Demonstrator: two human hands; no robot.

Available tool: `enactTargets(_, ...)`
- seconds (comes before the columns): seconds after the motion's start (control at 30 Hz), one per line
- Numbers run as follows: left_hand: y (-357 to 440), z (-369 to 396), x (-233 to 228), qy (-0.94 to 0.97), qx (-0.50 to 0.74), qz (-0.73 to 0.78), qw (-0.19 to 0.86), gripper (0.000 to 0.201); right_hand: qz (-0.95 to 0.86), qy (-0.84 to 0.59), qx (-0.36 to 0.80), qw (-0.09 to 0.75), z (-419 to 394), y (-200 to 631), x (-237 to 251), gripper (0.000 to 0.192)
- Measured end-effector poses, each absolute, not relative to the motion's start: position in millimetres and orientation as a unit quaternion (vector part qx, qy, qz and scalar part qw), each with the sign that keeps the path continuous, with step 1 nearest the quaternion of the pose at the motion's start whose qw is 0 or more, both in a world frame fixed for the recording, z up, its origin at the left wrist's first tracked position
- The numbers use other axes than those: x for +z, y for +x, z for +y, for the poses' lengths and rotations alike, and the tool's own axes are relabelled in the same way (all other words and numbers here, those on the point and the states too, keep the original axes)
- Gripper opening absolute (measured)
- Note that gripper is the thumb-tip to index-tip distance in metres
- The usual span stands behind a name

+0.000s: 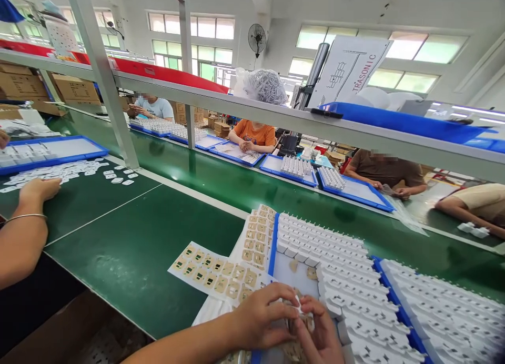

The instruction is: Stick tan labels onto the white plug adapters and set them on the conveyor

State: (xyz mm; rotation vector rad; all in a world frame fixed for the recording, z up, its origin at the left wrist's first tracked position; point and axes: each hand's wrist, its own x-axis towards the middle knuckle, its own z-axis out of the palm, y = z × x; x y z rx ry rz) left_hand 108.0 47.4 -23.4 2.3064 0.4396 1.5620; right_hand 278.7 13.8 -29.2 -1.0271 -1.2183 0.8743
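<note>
Head view: the left hand (262, 316) and the right hand (321, 330) meet at the bottom edge of the frame, low over the green desk (130, 248). Between them sits a small white plastic plug housing (300, 307), pinched by the left thumb and forefinger and touched by the right fingertips; both sets of fingers are closed together on it, though how much of the piece each hand carries cannot be told. Under the fingers lies a blue-rimmed white tray (273, 248), its bare floor showing just beyond the knuckles with a few loose tan stickers on it. To the right of the fingers, rows of white plastic housings (347, 280) fill the tray, and a second blue-rimmed tray of the same white parts (445, 306) lies further right. To the left of the fingers, a white backing sheet of tan square stickers (215, 274) rests flat on the desk, with another sticker sheet (258, 235) just beyond it against the tray edge. Well away to the left, a co-worker's forearm with a thin metal bangle (26, 216) rests by scattered white pieces (63, 170). Across the desk, other people sit at blue trays under a grey metal shelf (276, 117).
</note>
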Motion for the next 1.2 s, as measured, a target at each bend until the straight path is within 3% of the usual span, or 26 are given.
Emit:
enactTargets(0.13,106.1,43.4,-25.5,0.804,0.539,0.167,0.188,0.034,-0.555,-0.495,0.314,0.591,0.4,259.1,-14.3,0.032)
enactTargets(0.3,100.8,42.6,-15.6,0.778,0.544,0.183,0.257,0.039,-0.583,-0.495,0.356,0.536,-0.9,275.9,11.5,0.022)
enactTargets(0.6,98.0,39.6,-9.0,0.798,0.529,0.187,0.221,0.036,-0.752,-0.497,0.158,0.403,2.1,293.5,32.9,0.014)
enactTargets(0.77,97.8,38.3,-8.8,0.783,0.524,0.238,0.235,0.037,-0.791,-0.446,0.028,0.419,-7.0,286.6,27.3,0.019)
enactTargets(0.9,96.3,40.5,-6.3,0.746,0.527,0.319,0.255,0.034,-0.763,-0.445,0.063,0.464,-22.9,291.0,23.6,0.014)
enactTargets(1.0,96.7,44.2,-5.9,0.728,0.529,0.36,0.247,0.034,-0.703,-0.535,0.034,0.467,-23.6,303.6,17.1,0.009)
enactTargets(1.2,89.2,45.5,11.1,0.67,0.576,0.376,0.279,0.042,-0.73,-0.61,-0.007,0.307,-8.0,323.4,-15.4,0.041)
